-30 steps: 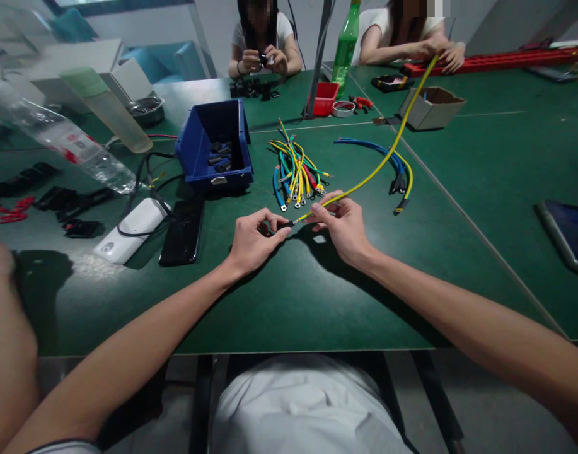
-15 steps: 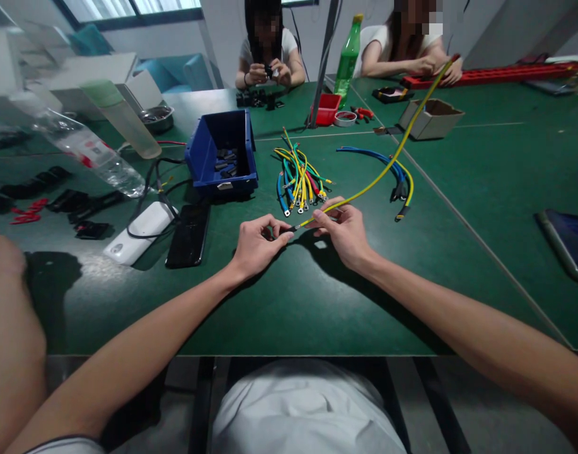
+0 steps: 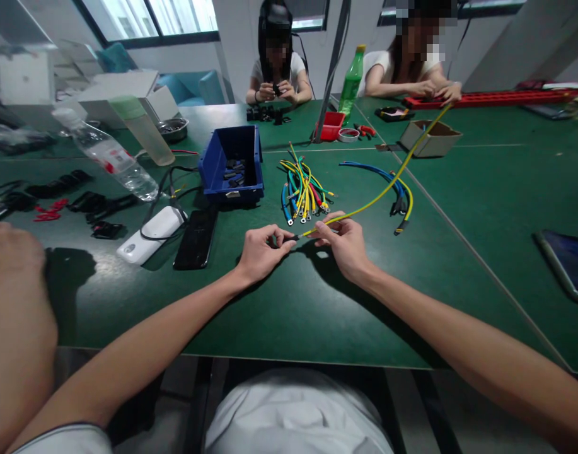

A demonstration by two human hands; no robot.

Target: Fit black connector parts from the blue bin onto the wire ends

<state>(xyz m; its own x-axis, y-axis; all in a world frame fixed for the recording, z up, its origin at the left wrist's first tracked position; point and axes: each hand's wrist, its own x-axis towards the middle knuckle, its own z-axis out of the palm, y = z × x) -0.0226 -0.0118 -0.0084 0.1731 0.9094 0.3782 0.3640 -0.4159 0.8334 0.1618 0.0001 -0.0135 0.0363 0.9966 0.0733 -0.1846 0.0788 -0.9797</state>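
My right hand (image 3: 349, 247) pinches a long yellow cable (image 3: 387, 186) close to its near end; the rest arcs up and away to the right. Between the fingertips of my left hand (image 3: 261, 253) is a small black sleeve (image 3: 293, 238), at the cable's metal tip. Whether the tip has entered the sleeve I cannot tell. Just beyond my hands lies a pile of short cables (image 3: 304, 189) in yellow, green, blue and red, with ring terminals. To its right rest blue and yellow cables (image 3: 404, 189) with black ends.
A blue bin (image 3: 212, 180) holding black pieces stands beyond my left hand. Nearer are a black phone (image 3: 195, 241), a white device (image 3: 152, 236) with a cord, and a plastic bottle (image 3: 123, 165). Another person's arm (image 3: 19, 315) rests at left. Two people sit across the table.
The view has tilted up, so the table's things sit lower and slightly right in the picture. Both hands keep nearly the same hold on the sleeve and cable.
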